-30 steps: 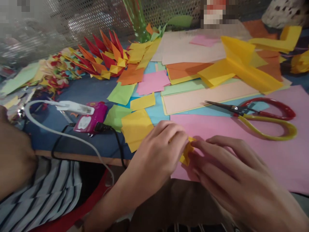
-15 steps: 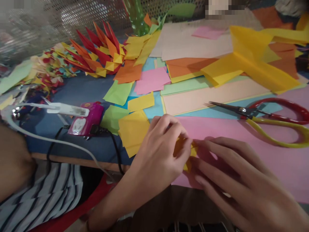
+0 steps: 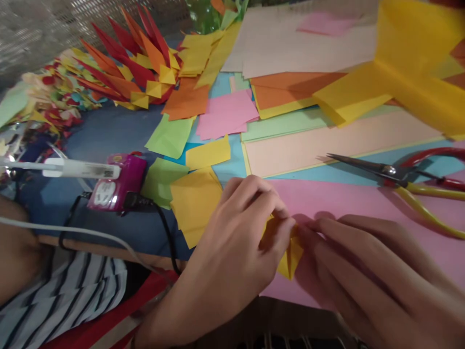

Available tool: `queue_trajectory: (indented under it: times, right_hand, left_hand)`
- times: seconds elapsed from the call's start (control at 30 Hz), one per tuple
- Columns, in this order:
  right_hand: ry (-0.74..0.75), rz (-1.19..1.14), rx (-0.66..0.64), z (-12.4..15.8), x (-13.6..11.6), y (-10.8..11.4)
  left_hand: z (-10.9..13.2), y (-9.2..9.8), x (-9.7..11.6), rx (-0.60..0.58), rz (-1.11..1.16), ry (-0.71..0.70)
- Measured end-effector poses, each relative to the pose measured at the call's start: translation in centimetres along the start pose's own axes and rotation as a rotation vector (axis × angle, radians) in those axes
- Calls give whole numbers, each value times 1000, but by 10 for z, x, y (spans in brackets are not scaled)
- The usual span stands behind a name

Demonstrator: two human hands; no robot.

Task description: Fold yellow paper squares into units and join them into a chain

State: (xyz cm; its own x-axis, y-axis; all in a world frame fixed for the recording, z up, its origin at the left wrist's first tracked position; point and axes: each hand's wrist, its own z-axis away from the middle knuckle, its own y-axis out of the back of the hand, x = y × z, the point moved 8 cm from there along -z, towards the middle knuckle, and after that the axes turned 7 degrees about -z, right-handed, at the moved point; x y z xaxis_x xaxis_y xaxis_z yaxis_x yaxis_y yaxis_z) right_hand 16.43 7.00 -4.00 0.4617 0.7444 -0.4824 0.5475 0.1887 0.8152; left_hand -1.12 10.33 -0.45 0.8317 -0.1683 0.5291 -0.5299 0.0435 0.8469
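Many crumpled bits of red, cream, yellow and green paper [image 3: 54, 92] lay heaped at the far left of the blue tabletop [image 3: 119, 131], and below them, at the near edge, another person showed only in part, in white-and-navy striped cloth [image 3: 72, 295]! Next along, a spiky fan of folded red, orange and yellow paper [image 3: 134, 65] reared up at the back, with a magenta plastic power adapter [image 3: 125, 177] in front of it, a white plug [image 3: 83, 168] lying across its top and a black cable [image 3: 167, 232] looping off its right side. On to loose green paper pieces [image 3: 165, 182], then square yellow paper sheets [image 3: 196, 203], with pink paper squares [image 3: 227, 114] beyond. And there was the action: the bare left hand [image 3: 241, 237], fingers curled, thumb drawn in, had a small folded piece of bright yellow paper [image 3: 290, 257] pinched tight, over the large pink paper sheet [image 3: 308, 194], between both hands, its pointed end showing below the thumb! In from the other side came the bare right hand [image 3: 374, 271], fingers long and close together, tips right at the folded piece's edge; its thumb was hidden, so whether it gripped could not be told. Farther right, metal scissors with red and yellow handles [image 3: 390, 169] lay with blades pointing left, and behind them sprawled a big creased yellow paper shape [image 3: 403, 72]
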Motion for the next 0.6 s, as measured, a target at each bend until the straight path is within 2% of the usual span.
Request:
queue_trajectory:
  times: [0.17,0.3,0.43,0.6]
  right_hand:
    - [55,88,114,-21,-18,16]
    - [7,68,112,-25,-18,14]
    - [-46,57,94,-22,-15,9]
    - [-108,61,101,-25,-16,9]
  left_hand:
    - [1,1,-1,15,18,30]
    - [2,3,2,61,-47,50]
    - [15,7,16,131,-172,-60]
    - [38,8,26,178,-457,-178]
